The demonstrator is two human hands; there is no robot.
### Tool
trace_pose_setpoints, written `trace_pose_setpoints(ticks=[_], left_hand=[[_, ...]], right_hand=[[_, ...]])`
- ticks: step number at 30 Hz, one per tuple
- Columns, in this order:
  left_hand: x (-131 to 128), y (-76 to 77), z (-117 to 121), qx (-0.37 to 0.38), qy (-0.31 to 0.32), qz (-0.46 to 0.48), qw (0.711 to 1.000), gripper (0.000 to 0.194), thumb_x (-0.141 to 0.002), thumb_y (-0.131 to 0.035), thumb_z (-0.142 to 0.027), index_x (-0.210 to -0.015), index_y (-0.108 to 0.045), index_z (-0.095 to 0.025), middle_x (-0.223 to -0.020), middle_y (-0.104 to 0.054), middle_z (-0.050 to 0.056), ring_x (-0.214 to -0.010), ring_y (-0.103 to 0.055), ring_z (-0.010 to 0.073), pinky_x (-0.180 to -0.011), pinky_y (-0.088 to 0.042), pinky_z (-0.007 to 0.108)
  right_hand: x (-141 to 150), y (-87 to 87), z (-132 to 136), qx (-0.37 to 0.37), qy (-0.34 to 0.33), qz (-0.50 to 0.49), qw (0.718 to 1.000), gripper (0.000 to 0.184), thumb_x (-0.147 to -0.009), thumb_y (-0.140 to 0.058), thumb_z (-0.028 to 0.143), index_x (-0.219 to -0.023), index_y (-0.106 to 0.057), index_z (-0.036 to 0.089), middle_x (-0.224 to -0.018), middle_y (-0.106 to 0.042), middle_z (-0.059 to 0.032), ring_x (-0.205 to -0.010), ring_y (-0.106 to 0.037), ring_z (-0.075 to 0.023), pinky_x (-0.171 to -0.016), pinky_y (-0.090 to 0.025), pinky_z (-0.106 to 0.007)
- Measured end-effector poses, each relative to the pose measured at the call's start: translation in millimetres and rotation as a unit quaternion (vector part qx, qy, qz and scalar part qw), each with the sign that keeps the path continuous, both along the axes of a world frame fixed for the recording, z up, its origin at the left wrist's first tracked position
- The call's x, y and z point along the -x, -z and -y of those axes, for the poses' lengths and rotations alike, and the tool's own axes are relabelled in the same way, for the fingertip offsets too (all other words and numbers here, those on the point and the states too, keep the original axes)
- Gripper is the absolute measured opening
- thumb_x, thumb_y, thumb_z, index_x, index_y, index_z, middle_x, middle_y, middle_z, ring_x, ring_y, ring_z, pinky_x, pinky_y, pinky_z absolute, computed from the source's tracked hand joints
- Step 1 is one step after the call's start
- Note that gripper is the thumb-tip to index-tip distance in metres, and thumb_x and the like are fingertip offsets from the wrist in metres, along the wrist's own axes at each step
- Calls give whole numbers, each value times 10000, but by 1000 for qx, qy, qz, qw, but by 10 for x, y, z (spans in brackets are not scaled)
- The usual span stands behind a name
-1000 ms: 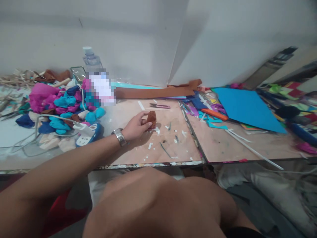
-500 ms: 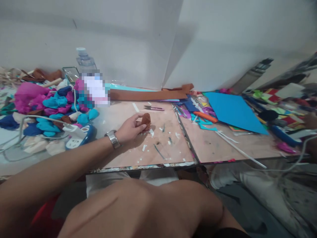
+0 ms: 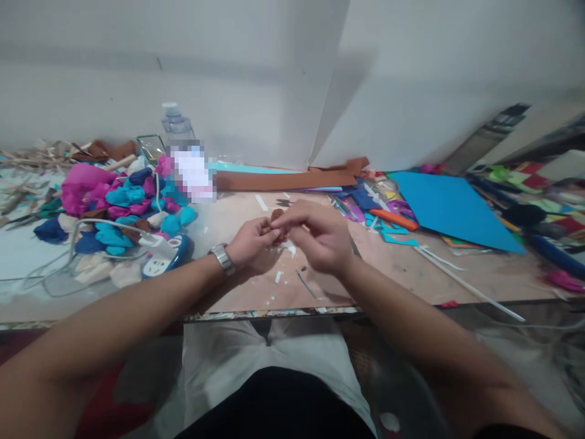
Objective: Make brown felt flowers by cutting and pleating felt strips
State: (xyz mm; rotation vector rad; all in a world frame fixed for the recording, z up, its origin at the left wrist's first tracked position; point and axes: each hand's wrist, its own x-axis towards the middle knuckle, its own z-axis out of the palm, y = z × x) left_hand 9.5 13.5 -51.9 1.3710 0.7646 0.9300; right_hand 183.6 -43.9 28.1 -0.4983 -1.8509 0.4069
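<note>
Between the thumb and fingers of my left hand (image 3: 253, 242), which wears a metal watch (image 3: 222, 258), is a small brown crumpled paper piece (image 3: 276, 214). My right hand (image 3: 322, 238) meets it from the other side, its bent fingertips closed at the piece. Much of the paper is covered by the fingers. Just behind my hands lie thread snips (image 3: 284, 202), partly hidden by the right hand. White paper scraps (image 3: 278, 277) are scattered on the tabletop (image 3: 247, 292) below.
Left of my hands are a power strip (image 3: 161, 262) with a cable and a heap of coloured crumpled paper (image 3: 121, 195). Brown strips (image 3: 283, 180) lie along the wall. To the right are an orange cutter (image 3: 393, 219), a blue sheet (image 3: 457, 204) and a white stick (image 3: 473, 286).
My right hand has come up over the table and joined the left at the brown paper. The view has shifted slightly, while the left hand keeps its hold.
</note>
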Motion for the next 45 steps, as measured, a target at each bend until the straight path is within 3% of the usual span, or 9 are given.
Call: trace_pose_setpoints(ticks=[3,5,8,10,15,23,31,40,45], left_hand=[[-10,-28,10,30,-15,8,999,256,-856,-779,-335,-975,-667,-138,-941,-763,88,-857,-732,183,-837,-574,336],[-14,-44,11,47,-28,10,998,254,-848,-782,-331,-980,-678,-139,-945,-762,87,-826,-726,171,-791,-568,312],[-15,-56,0,59,-43,7,997,271,-816,-801,-321,-989,-705,-137,-948,-762,82,-794,-710,161,-725,-548,279],[-13,-55,-9,60,-50,1,997,296,-795,-818,-333,-994,-720,-137,-932,-759,71,-766,-690,151,-694,-531,265],[-4,-51,1,47,-32,-36,998,337,-767,-867,-390,-948,-745,-133,-808,-724,41,-673,-623,129,-627,-487,253],[7,-58,17,8,2,-81,997,352,-824,-836,-471,-860,-724,-140,-720,-675,28,-647,-612,128,-631,-493,265],[40,-73,-6,-13,5,-146,989,460,-810,-818,-583,-793,-731,-132,-659,-670,32,-575,-574,124,-536,-433,241],[61,-120,-5,-32,11,-195,980,487,-867,-744,-610,-735,-703,-142,-527,-589,-8,-457,-461,88,-455,-332,217],[59,-110,-2,-53,37,-196,978,479,-853,-750,-605,-737,-705,-143,-589,-637,8,-520,-513,107,-510,-383,228]], right_hand=[[-258,260,-473,166,115,47,978,155,-881,-621,198,-918,-771,191,-866,-767,-42,-721,-642,-162,-690,-506,-304],[-362,437,-642,206,141,36,968,162,-895,-639,263,-963,-753,170,-892,-761,-59,-683,-599,-154,-650,-476,-294],[-386,624,-663,269,123,35,955,278,-967,-597,405,-1015,-726,164,-810,-716,-35,-610,-550,-138,-576,-438,-270],[-355,680,-607,317,80,56,944,326,-941,-655,480,-962,-738,166,-755,-698,-20,-584,-551,-136,-539,-425,-256],[-292,699,-561,383,24,46,922,385,-785,-828,507,-967,-738,181,-772,-711,-12,-586,-548,-128,-529,-401,-246],[-254,658,-531,455,-1,-22,890,337,-776,-820,464,-817,-621,195,-619,-616,32,-460,-449,-93,-443,-315,-232],[-273,643,-525,502,-26,-22,864,359,-749,-869,460,-805,-658,174,-551,-585,37,-443,-489,-94,-413,-369,-214],[-268,637,-515,509,-32,-31,859,380,-744,-883,466,-828,-664,168,-571,-606,37,-457,-521,-95,-413,-397,-207],[-281,606,-522,498,-31,-25,866,373,-732,-896,451,-792,-669,161,-561,-599,36,-450,-520,-97,-410,-381,-212]])
